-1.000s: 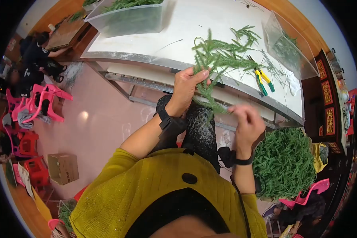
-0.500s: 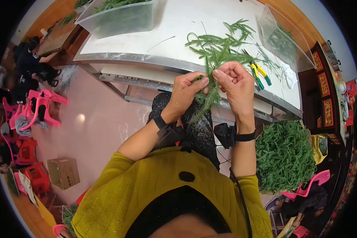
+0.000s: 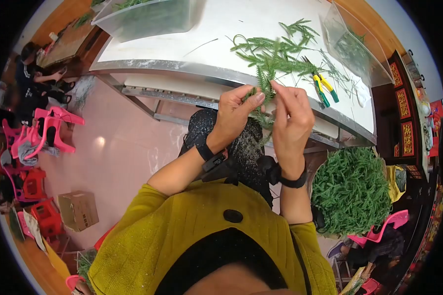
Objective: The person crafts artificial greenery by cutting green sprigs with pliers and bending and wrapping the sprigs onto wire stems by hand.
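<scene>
A green, plastic-looking pine branch point(image 3: 264, 116) hangs upright between my hands, just off the table's near edge. My left hand point(image 3: 237, 109) pinches it between thumb and fingers. On its other side, my right hand point(image 3: 294, 115) has thumb and index finger at the needles and the other fingers curled in; the exact contact is partly hidden. More pine branches point(image 3: 280, 53) lie on the tabletop beyond, their needles overlapping the held one. Yellow-and-green pliers point(image 3: 325, 89) rest to the right of them, beside thin loose stems.
Clear plastic bins point(image 3: 150, 24) point(image 3: 352, 54) holding greenery stand on the white metal-edged table point(image 3: 206, 51). A big heap of green sprigs point(image 3: 352, 191) sits at my right. Pink chairs point(image 3: 54, 128), a cardboard box point(image 3: 79, 210) and a seated person point(image 3: 32, 78) are at left.
My right hand has turned, its index finger now reaching up along the branch instead of curling against the thumb. My left hand still grips the branch. The seated person at left has raised a forearm.
</scene>
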Motion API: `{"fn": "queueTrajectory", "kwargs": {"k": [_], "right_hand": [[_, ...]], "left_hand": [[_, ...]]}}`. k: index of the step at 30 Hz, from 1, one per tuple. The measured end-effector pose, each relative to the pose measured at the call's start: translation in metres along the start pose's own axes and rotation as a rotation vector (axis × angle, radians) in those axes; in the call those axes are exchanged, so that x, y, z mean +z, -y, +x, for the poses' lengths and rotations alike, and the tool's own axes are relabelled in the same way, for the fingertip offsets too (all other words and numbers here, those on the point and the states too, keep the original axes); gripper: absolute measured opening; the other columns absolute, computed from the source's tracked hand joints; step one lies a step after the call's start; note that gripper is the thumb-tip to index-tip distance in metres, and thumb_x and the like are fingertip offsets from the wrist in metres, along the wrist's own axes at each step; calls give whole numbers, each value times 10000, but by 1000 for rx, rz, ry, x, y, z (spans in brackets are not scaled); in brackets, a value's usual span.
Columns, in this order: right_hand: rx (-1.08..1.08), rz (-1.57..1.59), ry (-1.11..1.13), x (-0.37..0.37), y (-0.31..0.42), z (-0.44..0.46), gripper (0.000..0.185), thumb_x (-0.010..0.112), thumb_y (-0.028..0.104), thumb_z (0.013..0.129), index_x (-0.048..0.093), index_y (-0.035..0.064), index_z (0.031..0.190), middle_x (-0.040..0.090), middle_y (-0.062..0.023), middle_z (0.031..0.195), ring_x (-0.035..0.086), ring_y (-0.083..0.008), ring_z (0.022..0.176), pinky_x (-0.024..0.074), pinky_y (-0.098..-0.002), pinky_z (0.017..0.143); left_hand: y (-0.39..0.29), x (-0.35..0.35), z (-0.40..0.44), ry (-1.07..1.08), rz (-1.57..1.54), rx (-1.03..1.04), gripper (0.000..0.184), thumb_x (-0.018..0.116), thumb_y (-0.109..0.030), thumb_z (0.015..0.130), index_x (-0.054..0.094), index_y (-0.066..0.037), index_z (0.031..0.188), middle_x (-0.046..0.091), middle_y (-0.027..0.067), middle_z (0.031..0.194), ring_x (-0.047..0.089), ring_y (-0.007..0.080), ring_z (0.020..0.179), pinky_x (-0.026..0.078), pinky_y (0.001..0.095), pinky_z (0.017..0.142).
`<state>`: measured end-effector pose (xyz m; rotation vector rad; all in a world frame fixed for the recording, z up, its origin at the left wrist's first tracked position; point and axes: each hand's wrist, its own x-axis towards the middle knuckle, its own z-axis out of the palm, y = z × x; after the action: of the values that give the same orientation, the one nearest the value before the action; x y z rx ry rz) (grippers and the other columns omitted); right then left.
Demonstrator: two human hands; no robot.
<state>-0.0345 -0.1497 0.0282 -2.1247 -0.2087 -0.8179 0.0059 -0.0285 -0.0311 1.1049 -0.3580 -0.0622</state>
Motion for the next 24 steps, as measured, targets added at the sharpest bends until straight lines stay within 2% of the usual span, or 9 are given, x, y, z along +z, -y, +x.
{"fn": "queueTrajectory", "kwargs": {"k": [1,4,5,8,11,14,17,20,24], "right_hand": [[-12,24,-15,-2,-4,5,191,614,-28,833,665,-20,1017,580,-108,789,572,-204,664,457,-292,610],[175,236,-19,-2,-12,11,178,626,-11,840,672,-2,1011,618,-79,777,577,-140,670,453,-259,607],[304,334,-1,-4,-10,13,160,628,8,856,667,-14,1010,638,-51,791,568,-88,685,456,-240,615],[337,479,41,-6,-4,23,162,617,27,879,654,-41,1021,625,-31,793,556,-74,687,453,-228,618],[385,532,164,-8,-13,24,175,604,43,896,643,-62,1031,613,-19,792,544,-72,681,446,-223,620],[391,496,190,-8,-20,19,176,593,42,900,646,-54,1038,597,-24,791,539,-81,695,444,-224,625],[289,354,176,-6,-23,14,176,584,31,898,647,-51,1040,587,-44,798,542,-98,715,444,-235,628],[247,290,169,-5,-21,11,163,574,18,897,651,-44,1026,582,-63,802,549,-111,729,447,-252,632],[177,318,145,-2,-11,7,165,567,0,888,658,-36,1020,603,-85,797,573,-148,708,452,-273,628]], "left_hand": [[-2,2,0,5,4,8,173,597,-115,925,646,47,962,626,21,779,555,63,715,441,215,658],[-5,2,2,34,30,49,180,592,-122,930,642,49,959,626,26,796,562,72,727,448,222,674],[-6,1,3,47,42,64,183,591,-125,932,641,50,957,626,27,802,564,75,731,450,224,679],[-8,-2,4,74,57,66,188,589,-130,936,643,49,959,627,23,814,566,79,733,454,231,687],[-14,-2,2,72,7,-59,192,589,-137,938,638,41,990,626,18,832,559,78,737,450,227,686],[-8,-6,5,127,-38,-9,210,583,-144,944,634,32,1047,626,16,842,549,74,734,447,226,680],[-12,5,6,17,-133,-7,239,568,-167,957,616,12,1108,616,6,847,536,66,706,437,216,648],[-14,4,6,31,-154,-83,265,561,-159,958,598,17,1153,614,6,881,541,69,719,438,207,651],[-5,-2,9,-43,-190,-132,254,561,-169,955,622,24,1107,628,10,861,548,68,722,455,217,661]]}}
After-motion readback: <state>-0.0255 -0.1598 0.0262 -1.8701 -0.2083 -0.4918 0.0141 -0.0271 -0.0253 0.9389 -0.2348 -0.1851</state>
